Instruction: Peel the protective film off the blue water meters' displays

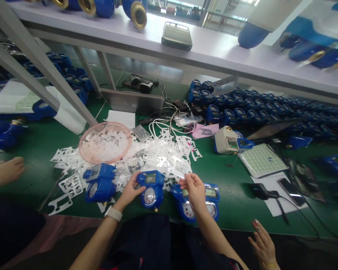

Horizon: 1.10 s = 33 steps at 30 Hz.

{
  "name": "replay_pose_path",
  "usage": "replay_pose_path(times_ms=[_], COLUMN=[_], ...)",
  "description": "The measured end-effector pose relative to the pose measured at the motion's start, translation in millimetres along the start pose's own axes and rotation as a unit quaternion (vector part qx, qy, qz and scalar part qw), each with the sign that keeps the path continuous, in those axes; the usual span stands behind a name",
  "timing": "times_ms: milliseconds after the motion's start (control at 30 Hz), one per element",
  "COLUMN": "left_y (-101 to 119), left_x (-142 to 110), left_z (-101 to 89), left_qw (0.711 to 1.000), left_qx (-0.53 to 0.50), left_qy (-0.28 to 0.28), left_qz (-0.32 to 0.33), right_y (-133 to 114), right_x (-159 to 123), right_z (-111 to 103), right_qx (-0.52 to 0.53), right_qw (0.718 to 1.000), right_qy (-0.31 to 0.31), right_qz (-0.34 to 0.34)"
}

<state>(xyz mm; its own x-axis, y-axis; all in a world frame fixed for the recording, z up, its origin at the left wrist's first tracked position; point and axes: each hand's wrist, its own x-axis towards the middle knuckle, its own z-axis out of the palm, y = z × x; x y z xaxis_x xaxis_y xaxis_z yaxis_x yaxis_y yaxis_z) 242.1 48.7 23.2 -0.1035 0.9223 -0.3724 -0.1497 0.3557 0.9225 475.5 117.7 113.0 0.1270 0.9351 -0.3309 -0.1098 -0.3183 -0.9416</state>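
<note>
My left hand [131,191], with a white watch on its wrist, grips the left side of a blue water meter [150,189] with a small display and a round dial. Pinched in the fingers of my right hand [194,187] is a thin clear plastic piece [176,172], raised over the table. Below that hand sit blue water meters [213,192], side by side and partly covered by it. Left of my left hand stands one more blue meter [101,183]. Behind my hands spreads a heap of white and clear plastic pieces [157,153].
A pink basin [83,150] holds white pieces. Beyond are a laptop [132,103], cables and rows of blue meters [250,101]. A scanner [260,191] and phone [291,191] lie right. Other people's hands show at left [7,172] and right [263,242]. A shelf [214,52] crosses above.
</note>
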Motion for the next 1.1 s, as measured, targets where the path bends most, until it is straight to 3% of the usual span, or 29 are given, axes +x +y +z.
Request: replay_pose_path(times_ms=[133,433,767,1100], left_y=[9.4,37.1,24.2,19.0], left_x=[6.9,-21.2,-32.5,-31.2], left_z=[-1.6,23.7,11.5,13.8], left_qw=[1.0,0.966,0.991,0.998], left_qx=[0.015,0.24,0.099,0.04], left_qy=[-0.011,0.03,-0.005,0.002], left_qz=[-0.007,0.093,0.085,0.051], right_y=[-2.1,25.1,34.9,33.9], right_x=[6.5,-23.2,-30.2,-28.3], right_z=[-14.3,-2.1,12.6,18.7], right_qx=[0.032,-0.03,-0.077,-0.121], right_qw=[0.999,0.991,0.979,0.974], right_qy=[0.04,-0.108,-0.164,-0.163], right_qz=[0.003,0.073,0.097,0.103])
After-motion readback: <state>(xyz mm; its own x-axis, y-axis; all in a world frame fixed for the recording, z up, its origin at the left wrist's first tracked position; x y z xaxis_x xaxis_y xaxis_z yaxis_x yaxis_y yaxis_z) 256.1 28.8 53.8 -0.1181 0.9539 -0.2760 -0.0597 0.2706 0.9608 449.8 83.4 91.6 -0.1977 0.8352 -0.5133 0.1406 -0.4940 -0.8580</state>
